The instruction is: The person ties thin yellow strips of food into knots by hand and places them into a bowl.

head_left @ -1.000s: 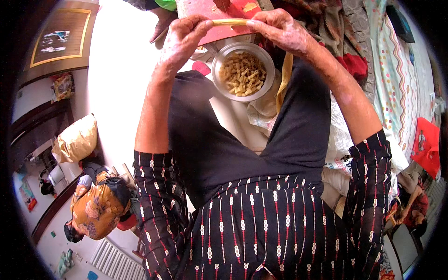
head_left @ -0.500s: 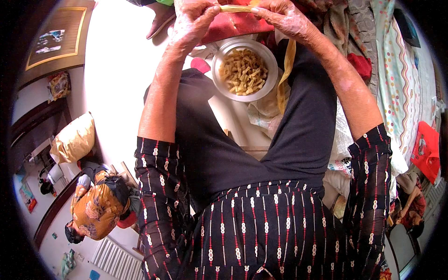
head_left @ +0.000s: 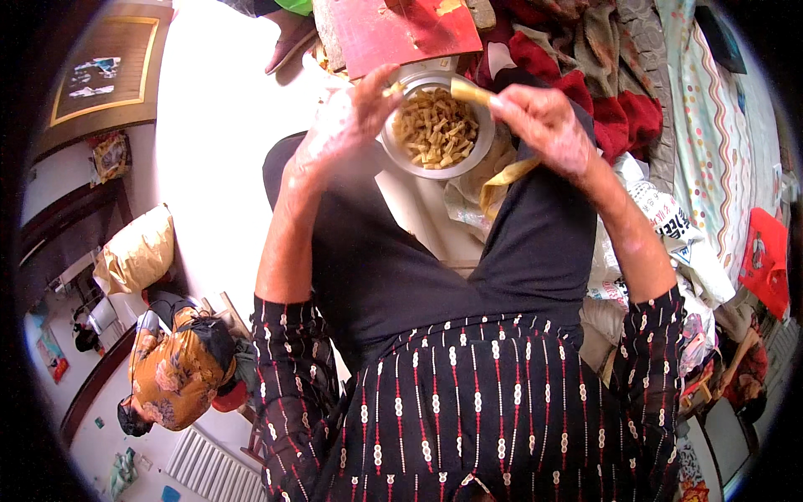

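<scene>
Above the bowl's left rim, my left hand (head_left: pixel 347 121) is closed, its fingertips pinching a short yellow piece, partly hidden and blurred. At the bowl's right side, my right hand (head_left: pixel 548 125) grips a long, flat yellow strip (head_left: pixel 473 91). One end of the strip points over the bowl; its loose tail hangs below the hand, beside my right thigh. Between my knees stands a round, pale metal bowl (head_left: pixel 447 174). In it lies a heap of short tan-yellow pieces (head_left: pixel 437 130). A gap separates the strip's end from my left fingers.
Just beyond the bowl is a red board (head_left: pixel 410 33). A crumpled plastic bag (head_left: pixel 468 201) lies under the bowl's right side. Red and brown cloth (head_left: pixel 577 67) and white printed bags (head_left: pixel 669 226) are piled at right. Another person (head_left: pixel 180 360) in an orange flowered top is at far left.
Both hands have come down toward me from above the red board and moved apart. The strip, earlier stretched between them, now stays in my right hand, with a short piece in my left.
</scene>
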Available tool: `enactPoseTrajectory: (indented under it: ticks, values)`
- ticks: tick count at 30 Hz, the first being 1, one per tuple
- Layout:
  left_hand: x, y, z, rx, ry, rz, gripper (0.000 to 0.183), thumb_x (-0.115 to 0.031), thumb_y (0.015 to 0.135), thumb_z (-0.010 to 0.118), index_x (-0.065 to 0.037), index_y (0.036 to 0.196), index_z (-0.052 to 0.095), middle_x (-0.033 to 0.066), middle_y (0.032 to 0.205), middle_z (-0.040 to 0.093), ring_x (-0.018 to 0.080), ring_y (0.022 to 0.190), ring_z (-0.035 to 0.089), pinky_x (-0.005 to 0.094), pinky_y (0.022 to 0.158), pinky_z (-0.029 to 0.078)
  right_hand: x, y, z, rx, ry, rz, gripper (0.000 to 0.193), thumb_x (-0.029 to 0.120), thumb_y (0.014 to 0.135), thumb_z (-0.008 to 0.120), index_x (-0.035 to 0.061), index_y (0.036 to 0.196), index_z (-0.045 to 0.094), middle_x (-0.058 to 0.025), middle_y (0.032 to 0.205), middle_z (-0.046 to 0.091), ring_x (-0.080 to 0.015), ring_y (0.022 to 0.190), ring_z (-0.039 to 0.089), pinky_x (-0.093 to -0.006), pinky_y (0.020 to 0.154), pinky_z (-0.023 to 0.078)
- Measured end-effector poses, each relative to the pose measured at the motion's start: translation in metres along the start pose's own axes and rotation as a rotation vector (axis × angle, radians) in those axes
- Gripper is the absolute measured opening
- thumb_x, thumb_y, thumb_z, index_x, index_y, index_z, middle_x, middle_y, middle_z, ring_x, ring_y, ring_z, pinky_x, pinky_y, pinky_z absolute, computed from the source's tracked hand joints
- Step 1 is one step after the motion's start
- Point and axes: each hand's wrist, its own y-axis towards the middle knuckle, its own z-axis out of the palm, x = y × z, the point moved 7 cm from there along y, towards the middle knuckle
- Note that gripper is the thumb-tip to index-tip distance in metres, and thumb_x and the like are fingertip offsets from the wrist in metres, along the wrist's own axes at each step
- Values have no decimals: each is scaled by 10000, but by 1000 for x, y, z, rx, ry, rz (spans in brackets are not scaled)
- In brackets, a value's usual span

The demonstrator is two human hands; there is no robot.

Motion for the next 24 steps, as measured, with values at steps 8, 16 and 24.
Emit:
enactPoseTrajectory:
  ticks: [8,16,24]
  values:
    - [-42,-71,15,-29,26,124,378,-107,884,535,-2,1241,468,200,1136,562,329,1046,548,383,903,428,40,-90,54,56,-207,-358,97,17,860,527,-30,935,566,-122,708,512,-262,596,580,-353,501,435]
    - [-101,-137,50,121,-356,243,156,0,814,587,17,970,590,113,718,556,249,636,546,342,568,428,42,-123,86,156,71,-160,127,117,883,548,3,827,552,-158,622,544,-324,568,581,-394,499,430]
    - [-94,-152,17,133,-322,206,111,59,744,598,31,850,577,116,659,525,276,568,515,374,514,409,53,-118,97,182,54,-244,159,155,888,541,2,888,586,-154,700,590,-302,621,599,-391,565,476]
